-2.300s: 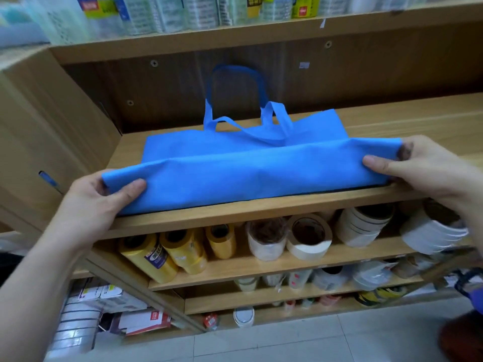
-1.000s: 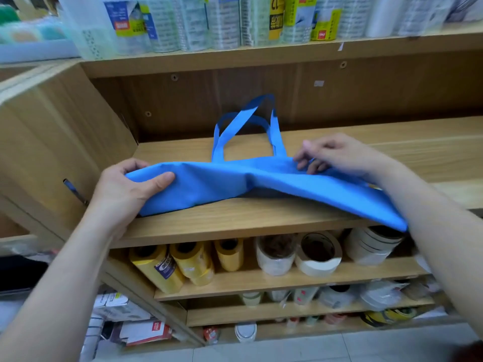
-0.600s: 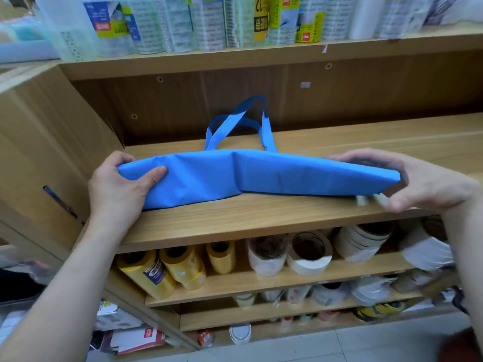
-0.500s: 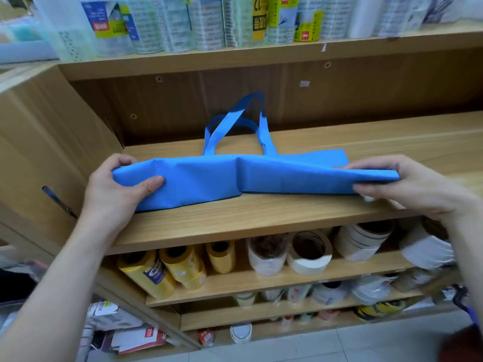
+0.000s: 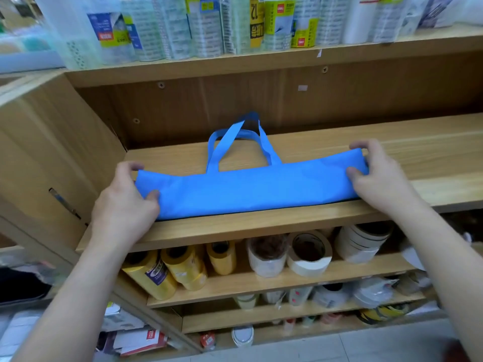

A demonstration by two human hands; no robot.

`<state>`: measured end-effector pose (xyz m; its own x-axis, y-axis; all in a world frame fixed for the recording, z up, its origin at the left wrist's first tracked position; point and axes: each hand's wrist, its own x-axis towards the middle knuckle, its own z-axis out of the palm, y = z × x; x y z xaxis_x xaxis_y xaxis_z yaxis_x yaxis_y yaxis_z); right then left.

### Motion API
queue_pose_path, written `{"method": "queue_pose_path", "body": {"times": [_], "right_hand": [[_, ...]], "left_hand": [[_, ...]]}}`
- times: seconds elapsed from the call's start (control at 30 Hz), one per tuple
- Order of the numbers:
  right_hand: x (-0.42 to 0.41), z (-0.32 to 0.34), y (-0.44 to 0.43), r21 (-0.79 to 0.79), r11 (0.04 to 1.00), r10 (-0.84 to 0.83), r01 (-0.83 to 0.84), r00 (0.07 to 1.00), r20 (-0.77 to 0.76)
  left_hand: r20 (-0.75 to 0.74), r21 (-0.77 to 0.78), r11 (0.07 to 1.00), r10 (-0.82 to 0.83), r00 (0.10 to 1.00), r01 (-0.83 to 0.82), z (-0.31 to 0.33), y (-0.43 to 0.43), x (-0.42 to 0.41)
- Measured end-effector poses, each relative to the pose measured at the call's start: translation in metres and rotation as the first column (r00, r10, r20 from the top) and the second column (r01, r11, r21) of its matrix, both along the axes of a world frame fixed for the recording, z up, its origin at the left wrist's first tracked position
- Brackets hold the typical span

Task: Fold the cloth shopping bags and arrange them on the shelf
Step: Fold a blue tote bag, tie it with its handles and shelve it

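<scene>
A blue cloth shopping bag (image 5: 251,186) lies folded into a long narrow strip near the front edge of a wooden shelf (image 5: 261,226). Its two handles (image 5: 235,142) stick out toward the back of the shelf. My left hand (image 5: 125,202) grips the bag's left end, thumb on top and fingers curled behind. My right hand (image 5: 376,176) grips the right end the same way, thumb on the front and fingers over the far edge.
The shelf board stretches bare to the right (image 5: 431,152). A wooden side panel (image 5: 52,158) closes the left. Packaged rolls (image 5: 235,24) fill the shelf above. Yellow rolls (image 5: 167,270) and tape rolls (image 5: 308,254) sit on the shelf below.
The bag's near part was folded back over itself into a narrower strip and laid flat on the shelf. Both hands moved with it and still hold its ends.
</scene>
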<state>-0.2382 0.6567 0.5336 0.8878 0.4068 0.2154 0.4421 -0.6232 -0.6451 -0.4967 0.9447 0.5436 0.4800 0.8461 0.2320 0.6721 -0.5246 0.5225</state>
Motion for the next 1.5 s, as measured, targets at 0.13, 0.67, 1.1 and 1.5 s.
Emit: {"method": "queue_pose_path", "body": {"times": [0.13, 0.67, 1.1, 1.5], "right_hand": [[-0.012, -0.003, 0.012, -0.323, 0.943, -0.032, 0.078, 0.989, 0.143], [0.013, 0.02, 0.036, -0.254, 0.966, 0.055, -0.041, 0.997, 0.048], [-0.009, 0.027, 0.103, -0.175, 0.97, 0.238, -0.168, 0.791, 0.564], [-0.058, 0.017, 0.033, 0.171, 0.575, 0.808, -0.8, 0.52, -0.277]], "left_hand": [[-0.244, 0.263, 0.942, -0.146, 0.959, 0.211, 0.004, -0.007, 0.002], [-0.609, 0.026, 0.802, -0.461, 0.646, 0.597, 0.011, -0.054, 0.0], [-0.657, -0.036, 0.399, -0.7, 0.279, 0.916, -0.004, -0.067, 0.009], [-0.157, -0.162, 0.791, -0.61, 0.776, 0.589, -0.031, -0.032, 0.046]]}}
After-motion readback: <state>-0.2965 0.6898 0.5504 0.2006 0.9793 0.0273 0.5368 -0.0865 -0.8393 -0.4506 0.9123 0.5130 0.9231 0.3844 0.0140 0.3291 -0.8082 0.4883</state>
